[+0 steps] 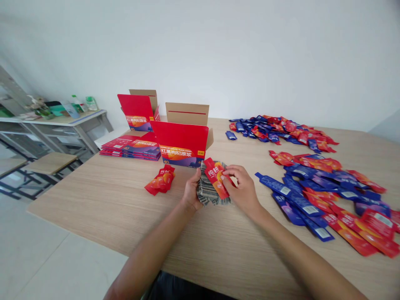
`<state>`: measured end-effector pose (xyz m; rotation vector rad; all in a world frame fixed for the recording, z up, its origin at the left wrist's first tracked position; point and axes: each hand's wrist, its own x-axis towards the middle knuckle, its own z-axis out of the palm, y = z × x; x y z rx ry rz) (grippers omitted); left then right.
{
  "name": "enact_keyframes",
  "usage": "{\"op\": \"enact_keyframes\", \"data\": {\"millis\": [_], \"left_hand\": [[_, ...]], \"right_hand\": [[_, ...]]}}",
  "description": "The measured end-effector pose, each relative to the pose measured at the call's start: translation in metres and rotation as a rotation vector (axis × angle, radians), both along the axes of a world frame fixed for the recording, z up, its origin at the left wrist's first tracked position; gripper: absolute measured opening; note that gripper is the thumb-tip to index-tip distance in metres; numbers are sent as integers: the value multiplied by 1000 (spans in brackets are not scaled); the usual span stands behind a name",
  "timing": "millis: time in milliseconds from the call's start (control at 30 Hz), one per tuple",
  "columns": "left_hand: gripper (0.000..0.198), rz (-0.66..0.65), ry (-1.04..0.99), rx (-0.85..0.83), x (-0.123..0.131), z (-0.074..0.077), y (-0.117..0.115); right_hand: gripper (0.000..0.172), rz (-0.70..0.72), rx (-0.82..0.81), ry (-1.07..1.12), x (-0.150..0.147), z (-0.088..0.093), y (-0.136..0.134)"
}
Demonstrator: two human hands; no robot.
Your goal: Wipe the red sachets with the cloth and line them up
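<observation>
Clock positions take the striped bundle (pixel 206 187) as centre, with twelve o'clock pointing away from the person.

Caution: the bundle may splay or drop. Probable cause: only the left hand (pixel 190 193) supports it, above the table (pixel 118 200), and its edges look loose. The material of the bundle cannot be identified.

Caution: the red packet (pixel 216 178) may slide off the bundle. Probable cause: it lies tilted across the face, its upper end toward eleven o'clock, and depends on a narrow pinch.

Caution: the bundle may snag on the front box (pixel 181 143) at eleven o'clock. Probable cause: the box stands open close by, with a side flap (pixel 210 139) projecting on its right. Contact between bundle and box cannot be confirmed.

Caution: packets may be displaced. Probable cause: a sideways sweep of the right forearm into the near spread of packets (pixel 296 198) at three o'clock. The loose red packets (pixel 161 181) at nine o'clock are similarly exposed on the left.

Left hand: partly closed around the nine o'clock edge of the bundle, thumb in front; the remaining fingers are largely hidden.

Right hand (pixel 242 185): thumb and fingertips closed in a pinch on the three o'clock side of the red packet; the outer fingers are curled.
</observation>
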<state>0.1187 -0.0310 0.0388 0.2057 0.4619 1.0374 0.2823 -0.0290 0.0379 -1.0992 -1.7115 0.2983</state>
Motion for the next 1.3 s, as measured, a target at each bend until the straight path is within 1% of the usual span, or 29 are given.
{"op": "enact_keyframes", "data": {"millis": [33,100,200,267,333,500,667,700,733,800,833,867,933,1100,1300], "left_hand": [[52,-3,-6,7,0,0,0],[53,-21,-21,24,2,-1,-2],[55,-37,-45,55,7,-5,-4],[56,-49,-53,65,10,-7,-5],[54,-64,-54,65,12,-10,-4],[50,-61,-49,64,10,-13,-1],[46,-45,-22,40,8,-8,-4],[47,-52,-12,35,8,-7,-5],[49,-62,-3,30,7,-6,-5],[53,-72,7,14,5,-6,-4],[53,-67,7,6,3,-6,-3],[52,-56,3,-2,1,-7,-1],[50,-20,-5,-3,-4,-7,3],[46,60,11,12,-10,-4,9],[48,40,22,2,-6,-1,7]], "right_hand": [[18,-12,60,-122,0,-1,-2],[31,-20,173,-358,0,-1,-6],[51,39,320,-654,1,2,-9],[59,108,347,-794,1,4,-9],[62,161,332,-880,2,4,-7],[61,189,303,-923,1,3,-5],[55,185,276,-943,0,10,-11],[58,189,271,-944,-1,11,-13],[67,193,262,-943,-2,11,-14],[91,208,238,-937,-5,10,-16],[99,219,222,-936,-6,10,-17],[102,233,206,-940,-7,10,-18],[102,260,183,-957,-9,10,-20],[89,276,156,-1021,-12,17,-29],[69,185,160,-1044,-19,20,-38]]}}
